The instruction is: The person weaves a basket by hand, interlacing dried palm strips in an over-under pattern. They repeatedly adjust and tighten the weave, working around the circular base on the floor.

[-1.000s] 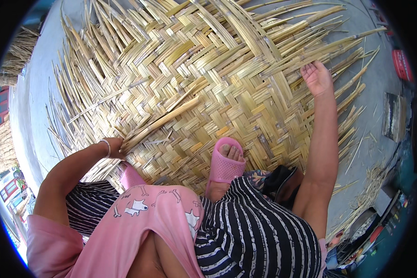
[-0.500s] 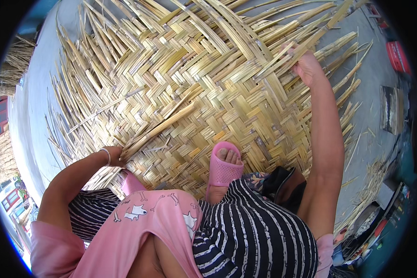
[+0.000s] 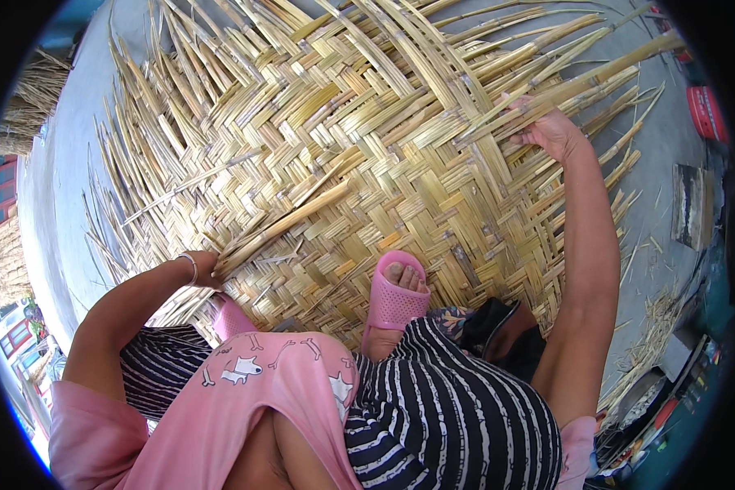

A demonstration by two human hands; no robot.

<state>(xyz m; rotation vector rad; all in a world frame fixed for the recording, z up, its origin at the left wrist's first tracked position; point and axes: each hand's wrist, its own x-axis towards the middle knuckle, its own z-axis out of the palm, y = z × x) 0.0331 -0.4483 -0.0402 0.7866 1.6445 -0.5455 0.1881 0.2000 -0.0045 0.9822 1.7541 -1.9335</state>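
A large mat [image 3: 441,192] of flattened reed strips in a slanting weave spreads over the floor, its loose strip ends fanning out at the far and side edges. At its near left, my left hand [image 3: 207,268], with a bangle at the wrist, is closed round the lower end of some loose reed strips [image 3: 302,211] lying across the weave. Toward the far right edge, my right hand [image 3: 554,135] pinches a long reed strip [image 3: 621,67]. One end of that strip lies in the weave; the other juts out past the mat's edge. Some fingertips are hidden behind it.
My foot in a pink slipper [image 3: 396,294] rests on the mat; another pink slipper [image 3: 233,318] shows at left. A red round object [image 3: 705,114] and a weathered block [image 3: 692,206] stand on the floor at right. Reed scraps [image 3: 653,335] lie below them.
My right hand has moved a little right and down with the reed strip, whose outer end swings lower to the right. My left hand stays closed on its strips.
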